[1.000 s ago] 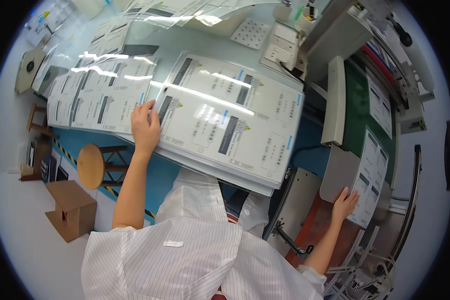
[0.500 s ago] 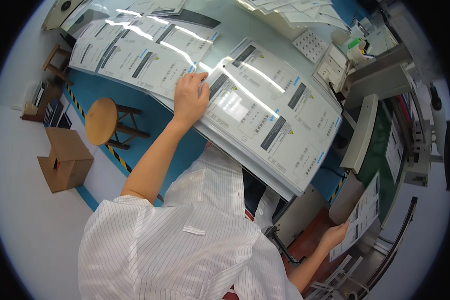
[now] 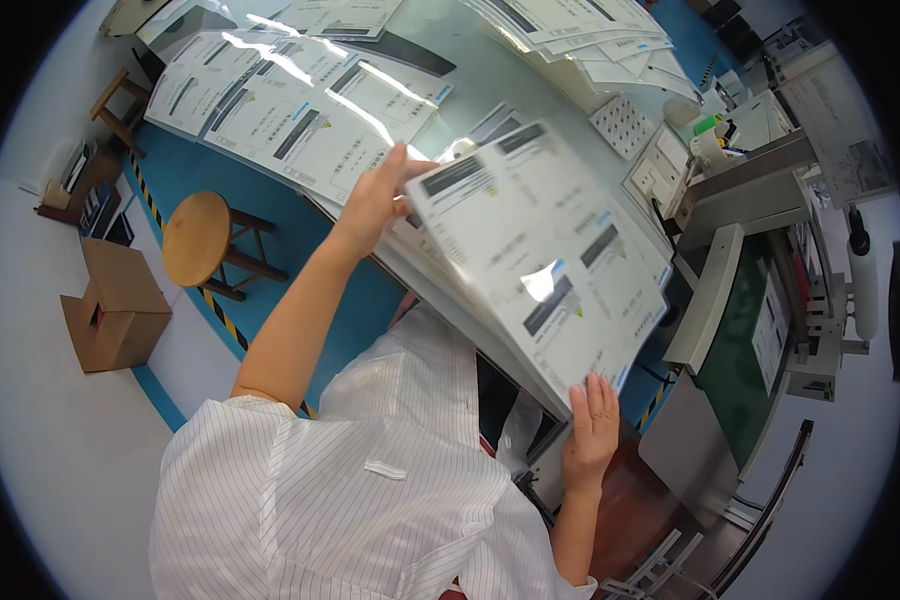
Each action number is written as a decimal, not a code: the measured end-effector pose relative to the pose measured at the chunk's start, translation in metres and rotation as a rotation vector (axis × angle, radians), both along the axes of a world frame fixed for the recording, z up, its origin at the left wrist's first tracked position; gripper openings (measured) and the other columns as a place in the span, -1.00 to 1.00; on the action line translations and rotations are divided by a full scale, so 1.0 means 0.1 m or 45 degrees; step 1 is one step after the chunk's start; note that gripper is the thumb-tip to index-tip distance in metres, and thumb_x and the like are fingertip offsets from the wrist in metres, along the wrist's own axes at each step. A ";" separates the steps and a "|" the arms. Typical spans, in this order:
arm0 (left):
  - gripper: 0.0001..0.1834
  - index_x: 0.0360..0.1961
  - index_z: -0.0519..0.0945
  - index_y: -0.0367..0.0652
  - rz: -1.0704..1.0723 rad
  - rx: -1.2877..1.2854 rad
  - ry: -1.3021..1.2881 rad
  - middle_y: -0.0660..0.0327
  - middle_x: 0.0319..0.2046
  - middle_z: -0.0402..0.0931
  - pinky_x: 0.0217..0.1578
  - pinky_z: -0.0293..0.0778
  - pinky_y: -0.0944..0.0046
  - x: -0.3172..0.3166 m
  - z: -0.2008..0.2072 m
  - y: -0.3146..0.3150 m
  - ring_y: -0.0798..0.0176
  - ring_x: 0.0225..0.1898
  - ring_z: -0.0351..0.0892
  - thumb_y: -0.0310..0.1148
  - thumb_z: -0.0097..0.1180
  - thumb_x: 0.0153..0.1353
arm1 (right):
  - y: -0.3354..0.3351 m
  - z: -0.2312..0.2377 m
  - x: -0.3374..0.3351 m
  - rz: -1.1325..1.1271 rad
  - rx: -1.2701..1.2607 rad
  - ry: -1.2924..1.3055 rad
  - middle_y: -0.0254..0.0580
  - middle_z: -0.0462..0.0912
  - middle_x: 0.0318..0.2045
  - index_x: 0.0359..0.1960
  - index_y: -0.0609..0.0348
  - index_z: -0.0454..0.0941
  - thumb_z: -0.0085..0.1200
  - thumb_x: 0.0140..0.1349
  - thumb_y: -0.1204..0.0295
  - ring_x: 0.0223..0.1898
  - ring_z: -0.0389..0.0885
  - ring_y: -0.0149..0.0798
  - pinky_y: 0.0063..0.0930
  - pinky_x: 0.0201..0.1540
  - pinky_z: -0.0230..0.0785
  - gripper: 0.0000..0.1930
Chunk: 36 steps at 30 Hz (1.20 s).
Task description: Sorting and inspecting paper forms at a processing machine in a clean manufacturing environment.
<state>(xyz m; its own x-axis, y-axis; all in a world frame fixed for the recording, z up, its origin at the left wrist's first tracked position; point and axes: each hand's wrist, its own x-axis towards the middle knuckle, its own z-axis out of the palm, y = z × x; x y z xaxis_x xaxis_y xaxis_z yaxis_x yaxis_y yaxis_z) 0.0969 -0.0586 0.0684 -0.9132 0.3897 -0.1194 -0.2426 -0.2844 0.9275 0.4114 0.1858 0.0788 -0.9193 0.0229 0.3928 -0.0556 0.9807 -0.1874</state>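
Note:
A glossy white printed sheet (image 3: 530, 235), with dark label blocks and small yellow triangles, slants over a stack of similar sheets (image 3: 432, 262) and looks slightly blurred. My left hand (image 3: 368, 208) pinches its left corner between thumb and fingers. At the near right corner, my right hand (image 3: 590, 440) grips the sheet's edge, its fingers close together on top and pointing away from me. What lies beneath the sheet is mostly hidden. To the left, more printed sheets (image 3: 295, 120) are spread on the table (image 3: 460, 85).
Another pile of sheets (image 3: 590, 35) stands at the far side. To the right, a machine with a green belt (image 3: 725, 385) carries a printed sheet (image 3: 770, 322). A wooden stool (image 3: 196, 238) and an open cardboard box (image 3: 120, 305) stand on the left.
My right hand has swung from beside the green belt to the stack, apparently bringing its sheet along. My left hand, earlier resting at the stack's corner, now pinches a sheet's corner.

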 end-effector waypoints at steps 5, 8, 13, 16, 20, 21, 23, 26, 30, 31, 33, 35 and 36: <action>-0.56 -0.02 0.55 -0.39 -0.288 -0.101 -0.292 0.10 -0.17 0.61 -0.15 0.52 0.41 -0.22 -0.10 -0.24 0.35 -0.18 0.61 -0.17 0.01 0.34 | 0.07 -0.10 -0.07 -0.048 0.192 -0.129 0.03 0.44 0.18 0.06 0.09 0.54 -0.09 0.12 0.70 0.23 0.36 0.11 0.02 0.28 0.15 -0.55; -0.68 -0.04 0.57 -0.34 -0.202 -0.340 -0.077 0.26 -0.32 0.57 -0.30 0.47 0.48 -0.12 -0.07 -0.15 0.45 -0.33 0.53 -0.37 0.14 0.23 | 0.09 -0.08 -0.06 -0.174 0.156 -0.225 0.03 0.36 0.25 0.12 0.07 0.49 -0.05 0.14 0.65 0.28 0.28 0.10 0.02 0.32 0.07 -0.53; -0.75 -0.11 0.61 -0.31 0.095 -0.831 0.444 0.38 -0.46 0.49 -0.43 0.33 0.52 -0.05 -0.20 -0.05 0.55 -0.46 0.37 -0.47 0.15 0.18 | 0.11 -0.14 -0.03 -0.329 -0.093 -0.374 0.02 0.20 0.35 0.26 0.06 0.35 0.06 0.24 0.31 0.36 0.12 0.12 0.01 0.36 -0.07 -0.48; -0.74 -0.13 0.61 -0.34 0.141 -0.908 0.640 0.39 -0.49 0.44 -0.42 0.32 0.51 -0.03 -0.27 0.01 0.54 -0.49 0.30 -0.48 0.15 0.15 | 0.14 -0.19 -0.02 -0.380 -0.102 -0.357 0.01 0.18 0.36 0.28 0.07 0.32 0.07 0.25 0.19 0.37 0.10 0.11 -0.07 0.36 -0.03 -0.43; -0.74 -0.12 0.62 -0.31 0.187 -1.027 0.801 0.35 -0.51 0.41 -0.41 0.33 0.47 0.02 -0.23 0.07 0.50 -0.49 0.28 -0.50 0.14 0.14 | 0.12 -0.22 -0.02 -0.392 -0.171 -0.305 0.03 0.20 0.35 0.28 0.12 0.31 0.14 0.20 0.20 0.36 0.12 0.13 -0.09 0.33 0.05 -0.38; -0.75 -0.12 0.62 -0.30 0.218 -1.075 0.861 0.34 -0.51 0.40 -0.41 0.33 0.46 0.02 -0.23 0.07 0.49 -0.49 0.28 -0.51 0.13 0.15 | 0.11 -0.24 -0.02 -0.386 -0.201 -0.273 0.05 0.20 0.34 0.27 0.15 0.31 0.21 0.14 0.23 0.35 0.14 0.16 -0.05 0.32 0.08 -0.34; -0.75 -0.11 0.61 -0.29 0.196 -1.088 0.882 0.33 -0.49 0.39 -0.40 0.34 0.44 0.05 -0.26 0.09 0.47 -0.48 0.29 -0.51 0.12 0.17 | 0.10 -0.24 -0.01 -0.425 -0.213 -0.239 0.07 0.21 0.33 0.26 0.20 0.31 0.23 0.13 0.24 0.35 0.16 0.15 -0.07 0.32 0.09 -0.33; -0.76 -0.10 0.61 -0.28 0.185 -1.080 0.905 0.33 -0.48 0.38 -0.39 0.34 0.44 0.04 -0.29 0.10 0.47 -0.47 0.29 -0.51 0.11 0.18 | 0.06 -0.28 0.03 -0.519 -0.333 -0.174 0.07 0.22 0.33 0.27 0.24 0.30 0.26 0.12 0.28 0.34 0.20 0.11 -0.15 0.31 0.13 -0.31; -0.76 -0.09 0.59 -0.27 0.186 -1.115 0.953 0.31 -0.46 0.37 -0.35 0.35 0.42 0.07 -0.30 0.11 0.43 -0.45 0.29 -0.52 0.08 0.20 | -0.02 -0.33 0.06 -0.605 -0.586 -0.089 0.04 0.22 0.34 0.28 0.24 0.28 0.29 0.10 0.35 0.31 0.27 0.05 -0.21 0.27 0.21 -0.30; -0.76 -0.09 0.58 -0.26 0.197 -1.134 0.980 0.30 -0.45 0.36 -0.33 0.35 0.41 0.07 -0.31 0.10 0.42 -0.44 0.30 -0.52 0.07 0.21 | -0.03 -0.34 0.06 -0.626 -0.588 -0.088 0.04 0.22 0.34 0.28 0.24 0.28 0.29 0.10 0.35 0.31 0.27 0.05 -0.21 0.27 0.21 -0.30; -0.76 -0.08 0.57 -0.25 0.176 -1.163 1.018 0.26 -0.43 0.37 -0.30 0.36 0.38 0.07 -0.32 0.09 0.37 -0.41 0.32 -0.52 0.04 0.23 | -0.06 -0.35 0.05 -0.629 -0.685 0.003 0.05 0.22 0.34 0.28 0.25 0.27 0.31 0.08 0.36 0.30 0.28 0.02 -0.23 0.27 0.22 -0.28; -0.77 -0.08 0.56 -0.24 0.211 -1.224 1.131 0.22 -0.40 0.39 -0.28 0.38 0.34 0.06 -0.34 0.10 0.33 -0.39 0.34 -0.52 0.01 0.24 | -0.12 -0.30 0.02 -0.708 -0.713 0.035 0.05 0.22 0.34 0.28 0.25 0.28 0.31 0.07 0.36 0.30 0.29 0.02 -0.24 0.26 0.23 -0.28; -0.76 -0.07 0.55 -0.22 0.204 -1.250 1.127 0.18 -0.37 0.40 -0.25 0.38 0.30 0.07 -0.33 0.12 0.28 -0.36 0.37 -0.53 -0.01 0.24 | -0.13 -0.30 0.02 -0.765 -0.742 0.068 0.06 0.22 0.34 0.28 0.25 0.28 0.32 0.07 0.37 0.30 0.30 0.01 -0.24 0.26 0.24 -0.28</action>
<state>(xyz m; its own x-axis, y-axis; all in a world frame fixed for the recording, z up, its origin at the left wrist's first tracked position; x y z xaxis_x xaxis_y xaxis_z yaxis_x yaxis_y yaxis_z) 0.1041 -0.0463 0.0358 -0.8556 0.3657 0.3664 0.5176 0.6201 0.5896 0.4133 0.1728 0.0491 -0.6666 0.7154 0.2092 0.4221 0.5937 -0.6851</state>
